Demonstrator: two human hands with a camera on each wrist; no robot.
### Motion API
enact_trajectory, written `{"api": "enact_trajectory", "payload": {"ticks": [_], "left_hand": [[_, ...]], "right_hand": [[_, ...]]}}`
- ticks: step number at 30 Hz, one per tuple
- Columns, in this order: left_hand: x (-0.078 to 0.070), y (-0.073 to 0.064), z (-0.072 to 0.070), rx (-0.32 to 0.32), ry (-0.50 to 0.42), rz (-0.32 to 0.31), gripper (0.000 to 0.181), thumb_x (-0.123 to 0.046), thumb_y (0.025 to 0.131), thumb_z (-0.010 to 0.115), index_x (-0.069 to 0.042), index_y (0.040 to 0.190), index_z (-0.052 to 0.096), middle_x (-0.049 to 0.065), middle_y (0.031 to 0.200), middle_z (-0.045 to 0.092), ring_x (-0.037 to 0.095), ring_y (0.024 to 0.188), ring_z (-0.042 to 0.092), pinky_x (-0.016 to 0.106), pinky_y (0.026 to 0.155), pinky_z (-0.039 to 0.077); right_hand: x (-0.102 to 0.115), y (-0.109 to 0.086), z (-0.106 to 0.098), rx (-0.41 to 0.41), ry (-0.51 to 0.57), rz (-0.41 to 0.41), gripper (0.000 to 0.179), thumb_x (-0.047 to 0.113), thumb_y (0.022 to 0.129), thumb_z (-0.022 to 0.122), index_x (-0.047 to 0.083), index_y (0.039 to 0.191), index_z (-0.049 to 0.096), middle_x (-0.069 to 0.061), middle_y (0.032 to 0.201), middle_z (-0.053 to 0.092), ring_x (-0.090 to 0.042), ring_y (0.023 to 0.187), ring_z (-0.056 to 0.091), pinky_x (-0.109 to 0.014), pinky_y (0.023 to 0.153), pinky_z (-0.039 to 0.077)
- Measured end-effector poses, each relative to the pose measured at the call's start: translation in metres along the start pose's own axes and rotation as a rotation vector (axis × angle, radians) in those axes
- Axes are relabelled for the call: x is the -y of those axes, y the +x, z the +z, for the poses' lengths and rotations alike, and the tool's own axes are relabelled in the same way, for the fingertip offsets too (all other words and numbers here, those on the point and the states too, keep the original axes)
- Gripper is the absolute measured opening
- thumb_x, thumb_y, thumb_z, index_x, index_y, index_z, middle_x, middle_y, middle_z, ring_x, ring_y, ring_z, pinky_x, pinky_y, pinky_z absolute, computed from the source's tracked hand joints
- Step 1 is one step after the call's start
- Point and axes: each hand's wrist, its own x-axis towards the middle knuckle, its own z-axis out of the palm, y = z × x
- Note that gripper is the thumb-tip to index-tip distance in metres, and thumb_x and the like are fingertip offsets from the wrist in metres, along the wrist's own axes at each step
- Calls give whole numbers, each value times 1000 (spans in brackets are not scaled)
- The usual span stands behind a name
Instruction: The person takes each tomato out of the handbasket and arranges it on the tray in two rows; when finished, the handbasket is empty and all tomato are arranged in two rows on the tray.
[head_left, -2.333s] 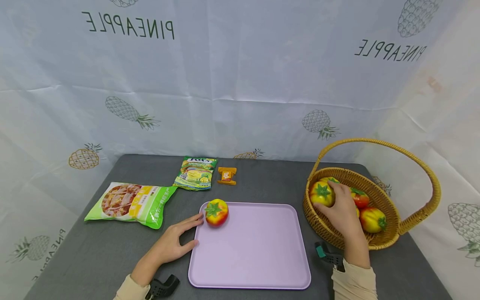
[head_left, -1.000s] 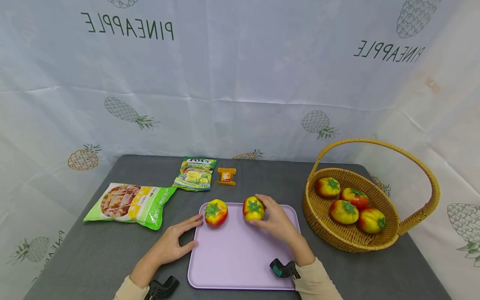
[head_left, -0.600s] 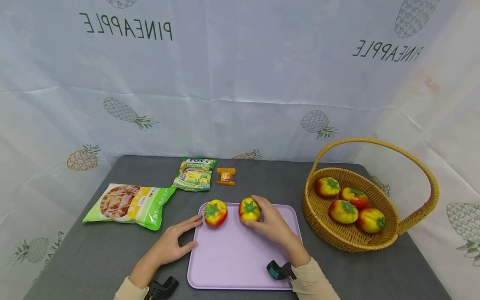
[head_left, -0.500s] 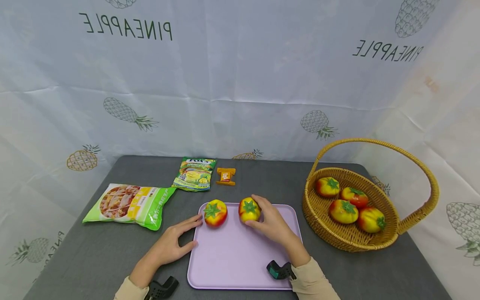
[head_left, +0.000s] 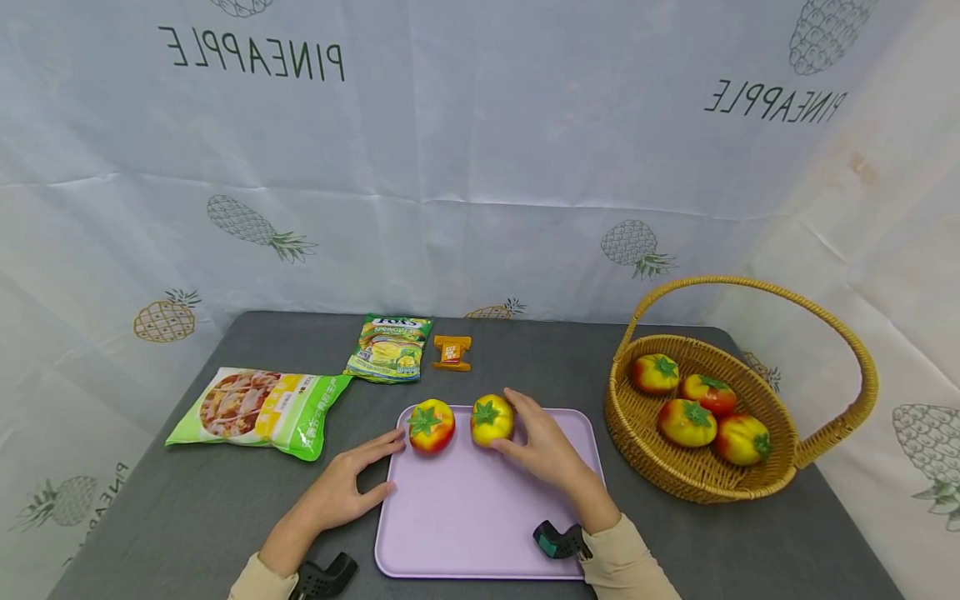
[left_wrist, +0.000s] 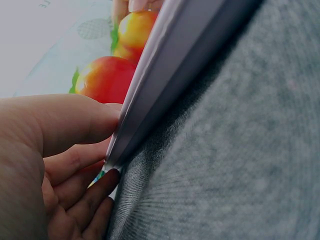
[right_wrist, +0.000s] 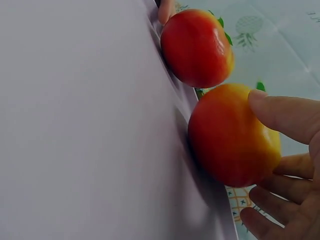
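Note:
Two red-and-yellow fruits with green star-shaped tops rest near the back of a lilac tray (head_left: pixel 495 517). The left fruit (head_left: pixel 431 427) sits at the tray's back left corner. Just right of it is the second fruit (head_left: pixel 489 421), with my right hand (head_left: pixel 546 446) beside it. In the right wrist view, the thumb (right_wrist: pixel 282 115) touches this fruit's side and the other fingers are spread loosely behind it. My left hand (head_left: pixel 347 487) lies at the tray's left edge, its thumb (left_wrist: pixel 75 120) and fingertips against the rim.
A wicker basket (head_left: pixel 626 437) with a tall handle stands at the right, holding several similar fruits (head_left: pixel 687 423). Left of the tray lies a green-and-white food bag (head_left: pixel 258 408). Behind are a green-yellow packet (head_left: pixel 390 348) and a small orange packet (head_left: pixel 452 352).
My right hand has brought the second fruit from the basket onto the tray. Over the last half second that fruit has tipped slightly left, away from the fingers. My left hand has stayed put.

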Motion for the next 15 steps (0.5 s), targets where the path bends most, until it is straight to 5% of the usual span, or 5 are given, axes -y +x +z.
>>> {"api": "enact_trajectory", "payload": {"ticks": [15], "left_hand": [[-1, 0, 0, -5, -1, 4, 51, -24, 83, 70, -20, 132, 57, -3, 143, 48, 22, 129, 49, 48, 99, 45]], "right_hand": [[4, -3, -14, -32, -38, -2, 74, 31, 82, 73, 2, 141, 41, -18, 142, 45, -35, 130, 44, -52, 106, 37]]}}
